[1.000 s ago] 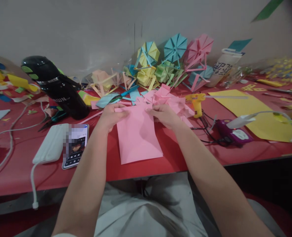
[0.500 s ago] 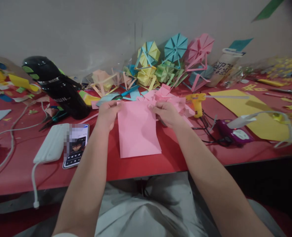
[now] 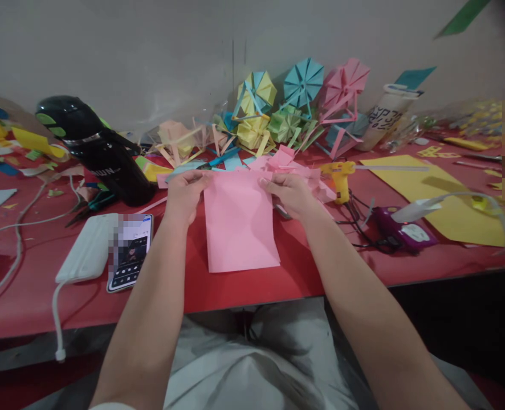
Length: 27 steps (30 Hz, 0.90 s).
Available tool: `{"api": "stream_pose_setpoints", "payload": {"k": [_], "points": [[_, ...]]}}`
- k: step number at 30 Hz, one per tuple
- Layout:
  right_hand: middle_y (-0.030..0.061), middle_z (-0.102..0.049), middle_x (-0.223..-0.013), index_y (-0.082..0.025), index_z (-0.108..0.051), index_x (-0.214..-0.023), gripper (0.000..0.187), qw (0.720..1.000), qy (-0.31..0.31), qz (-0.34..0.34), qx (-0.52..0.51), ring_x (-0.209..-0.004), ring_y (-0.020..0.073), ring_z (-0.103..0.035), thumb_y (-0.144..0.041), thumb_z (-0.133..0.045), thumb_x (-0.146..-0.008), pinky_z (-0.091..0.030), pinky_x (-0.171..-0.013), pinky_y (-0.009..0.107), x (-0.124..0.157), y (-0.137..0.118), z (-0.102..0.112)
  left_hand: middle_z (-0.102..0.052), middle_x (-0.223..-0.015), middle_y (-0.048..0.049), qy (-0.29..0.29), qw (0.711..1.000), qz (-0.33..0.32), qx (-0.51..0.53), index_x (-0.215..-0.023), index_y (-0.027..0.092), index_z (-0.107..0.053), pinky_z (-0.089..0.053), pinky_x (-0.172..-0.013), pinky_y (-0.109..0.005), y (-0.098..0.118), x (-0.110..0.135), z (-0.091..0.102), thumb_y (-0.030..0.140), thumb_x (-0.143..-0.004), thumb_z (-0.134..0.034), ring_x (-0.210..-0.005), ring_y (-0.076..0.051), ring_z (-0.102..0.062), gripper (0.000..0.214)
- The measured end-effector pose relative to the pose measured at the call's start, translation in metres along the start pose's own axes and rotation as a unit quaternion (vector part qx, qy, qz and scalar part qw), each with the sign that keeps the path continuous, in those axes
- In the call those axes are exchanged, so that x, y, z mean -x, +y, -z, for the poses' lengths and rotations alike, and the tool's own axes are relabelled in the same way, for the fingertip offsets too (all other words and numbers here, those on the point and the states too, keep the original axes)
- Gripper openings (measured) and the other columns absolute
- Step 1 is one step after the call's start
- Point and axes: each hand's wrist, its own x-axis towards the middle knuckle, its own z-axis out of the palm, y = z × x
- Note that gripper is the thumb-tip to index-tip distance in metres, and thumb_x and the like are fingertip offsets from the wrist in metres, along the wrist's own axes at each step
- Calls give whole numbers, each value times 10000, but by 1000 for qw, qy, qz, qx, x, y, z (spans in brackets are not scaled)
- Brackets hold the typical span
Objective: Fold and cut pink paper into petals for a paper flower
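Note:
A sheet of pink paper [image 3: 240, 228] is held by its far edge between my two hands, its near edge close to the table's front. My left hand [image 3: 184, 196] pinches the far left corner, thumb on top. At the far right corner, my right hand [image 3: 289, 195] grips the paper the same way. Just beyond the sheet lies a heap of folded pink paper pieces [image 3: 284, 159]. Part of a small dark object shows under my right hand; I cannot make out what it is.
Folded paper wheels [image 3: 304, 82] lean against the wall. On the left stand a black bottle [image 3: 107, 159], a white power bank [image 3: 88, 247] and a phone [image 3: 130, 256]. To the right are a yellow glue gun [image 3: 341, 181], a purple power socket [image 3: 402, 228] and yellow paper [image 3: 457, 210].
The paper's far edge has risen slightly and my right hand has shifted a little outward. Both hands keep their hold, and the other things stay in place.

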Motion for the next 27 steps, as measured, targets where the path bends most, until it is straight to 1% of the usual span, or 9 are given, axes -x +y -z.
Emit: {"api": "stream_pose_setpoints", "payload": {"k": [2, 6, 9, 14, 16, 18, 20, 24, 27], "points": [[-37, -484, -575, -214, -509, -581, 533, 1000, 6, -7, -6, -559, 106, -479, -590, -881, -641, -422, -522, 269, -1, 1, 1, -613, -622, 29, -9, 1000, -1, 2, -675, 179, -695, -492, -632, -253, 0, 0, 1, 300, -645, -870, -618, -109, -574, 214], [-46, -486, -570, -204, -520, -560, 575, 999, -4, -6, -34, -540, 92, -478, -618, -918, -530, -424, -513, 265, -2, 0, 1, -587, -599, 31, -6, 1000, -5, 1, -640, 183, -670, -483, -612, -247, 2, 1, 1, 331, -658, -878, -605, -107, -564, 256], [-48, -507, -572, -201, -542, -569, 581, 999, -6, -6, -52, -534, 87, -480, -616, -937, -474, -421, -506, 258, -1, -1, 2, -524, -553, 43, -17, 1000, 19, -6, -620, 189, -637, -452, -556, -256, 5, 2, 2, 370, -680, -874, -540, -104, -520, 305], [-44, -520, -568, -205, -536, -579, 538, 999, -2, -9, -46, -546, 97, -505, -575, -926, -560, -459, -532, 261, -3, 0, 5, -569, -619, 29, -36, 999, 39, 12, -630, 191, -609, -486, -596, -282, 8, 4, 2, 346, -700, -854, -572, -119, -560, 298], [-35, -546, -587, -205, -544, -587, 526, 999, -3, -15, -47, -564, 105, -527, -564, -928, -565, -477, -551, 268, -3, 0, 5, -571, -628, 25, -33, 998, 41, 15, -623, 195, -595, -491, -612, -290, 7, 4, 1, 337, -718, -830, -585, -125, -566, 291], [-27, -573, -609, -201, -577, -605, 514, 998, -13, -21, -49, -572, 109, -539, -567, -933, -546, -486, -557, 270, -3, 0, 4, -541, -612, 28, -19, 999, 30, 2, -593, 198, -563, -468, -604, -282, 6, 2, 1, 324, -736, -799, -574, -118, -538, 304], [-23, -584, -620, -198, -607, -620, 508, 998, -25, -24, -49, -570, 109, -540, -580, -932, -534, -489, -550, 271, -2, -1, 3, -483, -583, 36, 1, 1000, -1, -22, -552, 198, -525, -432, -590, -267, 3, 0, 1, 290, -743, -768, -554, -101, -482, 322], [-38, -530, -583, -199, -577, -588, 527, 999, -29, -17, -43, -533, 95, -497, -596, -922, -542, -456, -505, 259, -1, -1, 1, -379, -550, 43, 24, 997, -59, -42, -502, 197, -476, -401, -601, -262, -2, -3, 0, 228, -717, -724, -548, -94, -393, 329], [-39, -513, -581, -203, -542, -576, 534, 999, -18, -16, -30, -540, 96, -493, -589, -912, -573, -452, -516, 262, -1, -1, 0, -439, -568, 35, 14, 998, -60, -32, -525, 201, -510, -423, -628, -271, -5, -3, -2, 286, -724, -734, -582, -110, -447, 311]]}}
